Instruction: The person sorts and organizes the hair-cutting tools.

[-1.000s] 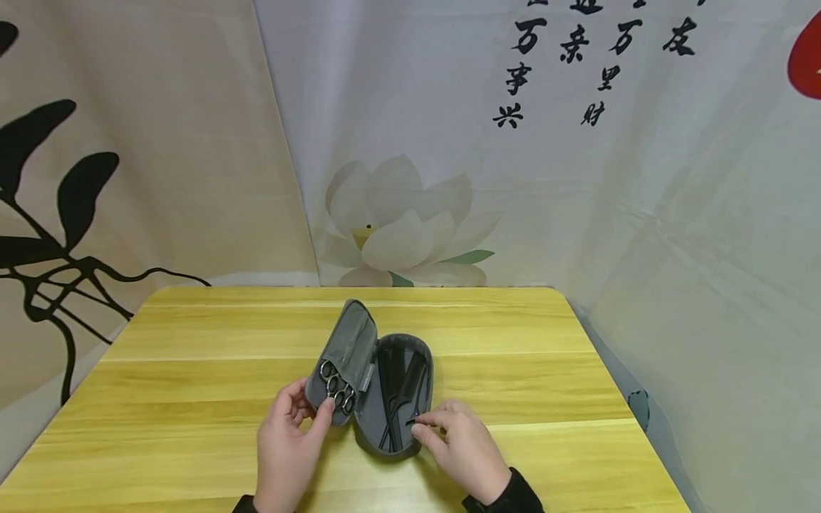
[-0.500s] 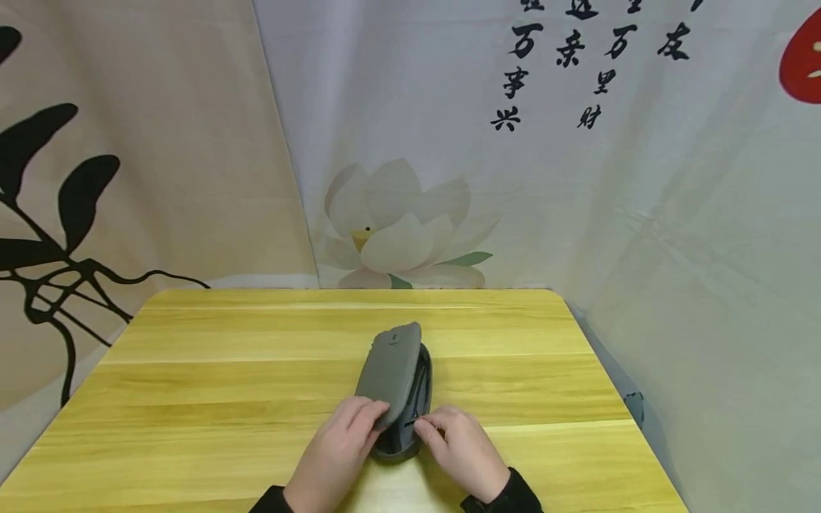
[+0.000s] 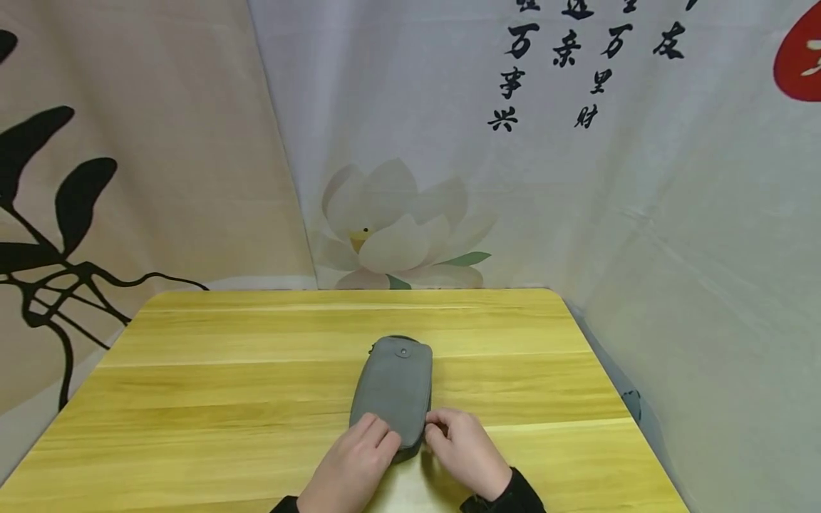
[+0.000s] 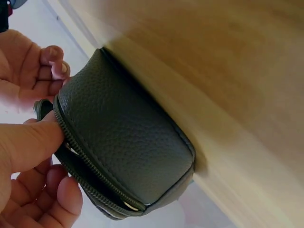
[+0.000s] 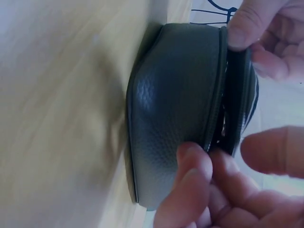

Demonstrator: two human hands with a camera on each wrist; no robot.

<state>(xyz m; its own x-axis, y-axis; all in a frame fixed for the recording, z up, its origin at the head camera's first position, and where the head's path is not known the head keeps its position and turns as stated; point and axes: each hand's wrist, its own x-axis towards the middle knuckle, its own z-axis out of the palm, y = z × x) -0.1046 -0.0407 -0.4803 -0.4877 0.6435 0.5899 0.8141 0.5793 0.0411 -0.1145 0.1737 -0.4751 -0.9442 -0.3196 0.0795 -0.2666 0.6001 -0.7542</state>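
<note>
A grey leather-look zip case lies on the table with its lid folded over, the contents hidden from above. My left hand holds the near left end of the lid; in the left wrist view its thumb lies at the zipper edge and the fingers curl by the lid. At the case's right side, my right hand pinches the zipper edge between thumb and finger. From the right wrist view, a narrow gap shows between lid and base, the zipper undone there.
The case stands on a yellow wood-grain table. Behind it hangs a pale cloth backdrop printed with a lotus, dark leaves and black characters. The table's right edge borders a cloth on that side.
The lid, raised to the left with scissors and combs showing, has swung over to the right onto the base. My left hand travelled right with it; the right hand stayed at the case's edge.
</note>
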